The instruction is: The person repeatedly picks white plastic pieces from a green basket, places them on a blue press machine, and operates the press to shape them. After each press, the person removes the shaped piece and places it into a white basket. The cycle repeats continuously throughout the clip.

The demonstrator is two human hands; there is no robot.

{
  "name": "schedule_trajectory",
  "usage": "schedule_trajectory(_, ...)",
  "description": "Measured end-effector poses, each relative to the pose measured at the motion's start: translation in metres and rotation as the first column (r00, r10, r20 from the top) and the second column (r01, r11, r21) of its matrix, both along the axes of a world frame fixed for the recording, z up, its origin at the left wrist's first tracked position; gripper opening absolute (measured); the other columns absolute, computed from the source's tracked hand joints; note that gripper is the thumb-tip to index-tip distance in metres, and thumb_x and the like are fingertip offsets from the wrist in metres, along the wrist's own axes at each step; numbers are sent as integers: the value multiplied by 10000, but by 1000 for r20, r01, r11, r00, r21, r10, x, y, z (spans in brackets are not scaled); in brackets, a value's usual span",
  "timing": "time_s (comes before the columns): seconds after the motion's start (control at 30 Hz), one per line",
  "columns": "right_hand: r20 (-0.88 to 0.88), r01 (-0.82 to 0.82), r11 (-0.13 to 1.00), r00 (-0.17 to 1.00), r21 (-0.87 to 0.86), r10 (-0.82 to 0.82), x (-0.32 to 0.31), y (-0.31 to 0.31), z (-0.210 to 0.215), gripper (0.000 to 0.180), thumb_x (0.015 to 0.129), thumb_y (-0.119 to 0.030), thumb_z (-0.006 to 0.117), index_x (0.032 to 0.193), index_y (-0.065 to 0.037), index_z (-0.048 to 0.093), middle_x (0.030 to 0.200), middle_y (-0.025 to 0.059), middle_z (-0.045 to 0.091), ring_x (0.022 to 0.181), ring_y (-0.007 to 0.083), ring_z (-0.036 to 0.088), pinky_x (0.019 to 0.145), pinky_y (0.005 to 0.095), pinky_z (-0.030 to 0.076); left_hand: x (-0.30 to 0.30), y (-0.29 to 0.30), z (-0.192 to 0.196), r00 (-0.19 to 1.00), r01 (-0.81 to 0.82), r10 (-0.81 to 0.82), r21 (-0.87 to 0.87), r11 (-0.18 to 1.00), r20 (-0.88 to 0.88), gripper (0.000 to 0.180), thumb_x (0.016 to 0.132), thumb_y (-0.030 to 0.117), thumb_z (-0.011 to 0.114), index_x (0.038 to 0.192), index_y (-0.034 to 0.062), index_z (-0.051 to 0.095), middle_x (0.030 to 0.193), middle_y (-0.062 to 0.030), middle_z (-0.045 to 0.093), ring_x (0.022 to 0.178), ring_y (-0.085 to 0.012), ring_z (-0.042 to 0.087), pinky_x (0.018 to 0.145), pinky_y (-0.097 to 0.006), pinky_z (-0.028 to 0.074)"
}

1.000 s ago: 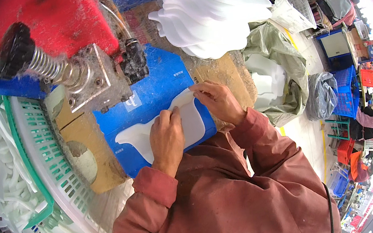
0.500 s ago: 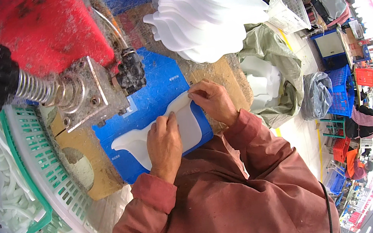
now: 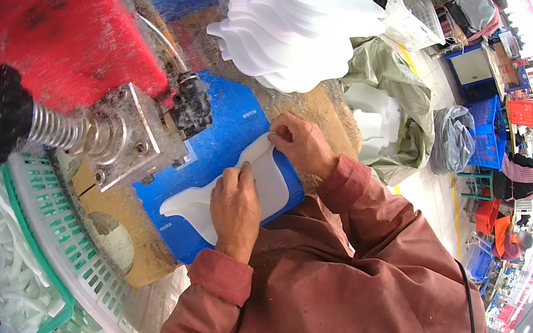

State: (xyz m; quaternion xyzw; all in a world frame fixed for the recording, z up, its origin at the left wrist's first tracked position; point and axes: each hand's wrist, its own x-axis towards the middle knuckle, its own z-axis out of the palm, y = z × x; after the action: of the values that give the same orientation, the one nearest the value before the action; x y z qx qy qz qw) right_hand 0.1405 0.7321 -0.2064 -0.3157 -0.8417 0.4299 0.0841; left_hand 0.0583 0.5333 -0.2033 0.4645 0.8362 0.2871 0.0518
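Note:
A white, wavy-edged foam sheet [image 3: 270, 183] lies on the blue work surface [image 3: 224, 104] in front of me. My left hand [image 3: 234, 205] rests over its middle, the bent fingers closed at its upper edge. At the sheet's upper right corner my right hand [image 3: 302, 144] pinches the edge between thumb and fingers. Part of the sheet is hidden under my left hand. Just beyond the work surface stands a tall stack of similar white pieces [image 3: 295, 33]. To the left of the sheet hangs the machine's metal block [image 3: 137, 140].
The red machine body [image 3: 59, 46] and its black knob with a spring [image 3: 4, 115] fill the upper left. A white and green basket [image 3: 76, 241] of white offcuts stands at left. Right of the table are an open sack [image 3: 396, 73] with white pieces and a blue crate [image 3: 488, 132].
Both hands stay almost still on the foam sheet, with only a slight shift of the right fingers. The whole view has moved a little.

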Motion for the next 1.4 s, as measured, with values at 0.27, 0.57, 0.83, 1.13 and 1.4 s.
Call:
schedule_trajectory(0.27,69,-110,991,992,76,105,2,19,-13,204,925,-204,736,1015,-25,770,928,209,764,840,356,744,783,449,579,4,-1,-18,997,-34,28,92,995,66,236,913,38,623,1142,26,679,1018,-145,619,932,-353,650,799,-474,535)
schedule_trajectory(0.57,-102,-130,948,989,-290,104,5,23,-7,154,1004,-79,703,1140,-12,673,991,66,696,864,145,669,723,287,555,5,-7,-50,983,-92,43,275,957,179,321,908,25,670,1221,36,595,1070,-177,621,989,-374,663,855,-473,548)
schedule_trajectory(0.83,-66,-266,957,963,-115,260,-2,1,7,319,1066,-169,620,1343,-28,692,1162,99,719,934,135,666,772,297,558,-6,-18,-34,803,-300,10,390,870,596,461,913,42,740,1349,42,590,1176,-183,655,1103,-374,674,908,-451,557)
schedule_trajectory(1.13,-377,-332,923,894,-195,242,41,-34,85,376,1043,-3,598,1413,10,664,1363,153,701,1260,193,623,1107,335,459,3,-88,68,985,-15,62,277,961,-164,605,931,167,738,1480,1,547,1372,-172,618,1324,-378,574,1185,-533,399)
schedule_trajectory(1.4,-606,-731,646,622,-222,496,25,-105,141,450,1025,17,624,1473,-23,604,1313,165,725,1210,259,682,1058,396,527,15,-252,149,949,-150,138,-20,988,-285,465,989,87,635,1435,-34,587,1167,-191,709,1012,-378,691,903,-522,552)
